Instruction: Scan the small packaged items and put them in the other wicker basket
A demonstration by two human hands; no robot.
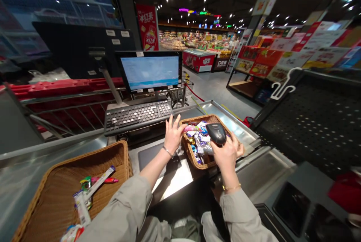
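Observation:
In the head view my right hand [226, 151] is closed around a black handheld barcode scanner [216, 133], held over a small wicker basket [199, 166]. Between the thumb and fingers of my left hand [173, 133] is one end of a pink candy pack [191, 128], above the basket's left rim. Many small wrapped candies [201, 145], mostly purple and white, fill the basket; the scanner hides some of them. A larger wicker basket [46, 185] at the left holds several candy packs [100, 183], white, green and pink.
Behind my left hand stand a black keyboard [138, 116] and a lit monitor [152, 72]. Metal counter surfaces [234, 121] run along the far side and right. A black perforated panel [318, 121] with white hooks [286, 85] rises at the right.

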